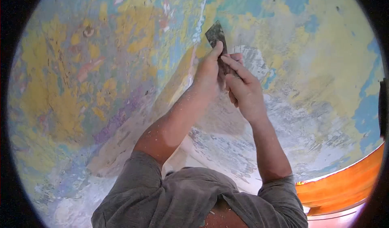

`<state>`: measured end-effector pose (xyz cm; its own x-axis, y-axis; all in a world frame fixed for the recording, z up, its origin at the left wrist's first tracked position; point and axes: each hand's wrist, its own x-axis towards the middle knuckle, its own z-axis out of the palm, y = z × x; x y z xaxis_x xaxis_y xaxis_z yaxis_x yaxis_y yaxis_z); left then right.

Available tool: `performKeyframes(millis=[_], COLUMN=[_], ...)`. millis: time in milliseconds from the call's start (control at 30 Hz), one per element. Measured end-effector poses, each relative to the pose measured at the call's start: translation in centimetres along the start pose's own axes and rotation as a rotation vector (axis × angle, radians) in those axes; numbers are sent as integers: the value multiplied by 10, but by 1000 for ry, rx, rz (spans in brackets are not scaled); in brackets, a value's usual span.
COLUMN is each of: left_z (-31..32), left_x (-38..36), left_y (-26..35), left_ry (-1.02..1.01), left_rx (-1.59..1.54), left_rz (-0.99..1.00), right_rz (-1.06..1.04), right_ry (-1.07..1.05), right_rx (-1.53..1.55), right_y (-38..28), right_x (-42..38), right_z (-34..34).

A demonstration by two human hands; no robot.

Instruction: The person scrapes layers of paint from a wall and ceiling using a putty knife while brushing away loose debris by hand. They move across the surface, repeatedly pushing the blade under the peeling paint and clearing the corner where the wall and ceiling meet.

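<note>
A scraper (216, 33) with a broad, dirty metal blade is held up in front of the wall, blade end pointing up and slightly left. My left hand (208, 69) is closed around it, the thumb pressed flat along the lower blade. From the other side my right hand (246, 89) grips the handle end, forefinger stretched across toward the left thumb. Fingers cover most of the handle. Behind the tool is a wall (291, 54) of worn yellow, blue and green paint, with a pale bare patch beside the right hand. White specks dot my left forearm.
A white rough seam (199, 23) runs down the corner where two wall faces meet. On the left face (133, 33) paint is patchy and flaking. Whitish scraped areas (291, 126) spread lower right. An orange surface (344, 183) shows at bottom right, a dark object (382, 108) at the right edge.
</note>
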<state>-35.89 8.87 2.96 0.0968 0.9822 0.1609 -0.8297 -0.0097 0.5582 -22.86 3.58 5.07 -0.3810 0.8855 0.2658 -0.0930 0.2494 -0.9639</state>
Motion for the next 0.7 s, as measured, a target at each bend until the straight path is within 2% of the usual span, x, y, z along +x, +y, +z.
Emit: performKeyframes(millis=[67, 100, 133, 200, 233, 300, 433, 500, 533, 600, 633, 700], left_z=[11, 15, 19, 26, 30, 39, 51, 40, 29, 2, -6, -14], left_x=[-3, -4, -4, -2, -1, 0, -6, -7, -9, -7, 3, 23], left_y=[8, 7, 5, 2, 0, -2, 0, 2, 3, 3, 2, 2], left_ry=[21, 8, 4, -54, -55, -90, -65, -118, -124, -116, -123, -4], left_rx=[-24, -84, -83, -62, -62, -113, -132, 91, 91, 470, 471, 755], left_rz=[-56, -57, -58, 11, 13, -41, -55, -8, -6, 235, 242, 996], right_rz=[-757, -660, -661, -870, -873, -838, -721, -726, -728, -832, -840, -856], right_ry=[159, 188, 191, 96, 96, -69, -162, -170, -165, -39, -32, 115], right_rx=[-1118, -1295, -1296, -1564, -1564, -1784, -1964, -1952, -1957, -1922, -1927, -1991], right_y=[-7, -19, -26, -40, -49, -69, -89, -104, -113, -126, -129, -132], right_x=[-3, -15, -15, -13, -14, -16, -18, -25, -34, -62, -71, -80], right_z=[-2, 4, 0, -15, -17, -20, -26, -31, -36, -51, -56, -63])
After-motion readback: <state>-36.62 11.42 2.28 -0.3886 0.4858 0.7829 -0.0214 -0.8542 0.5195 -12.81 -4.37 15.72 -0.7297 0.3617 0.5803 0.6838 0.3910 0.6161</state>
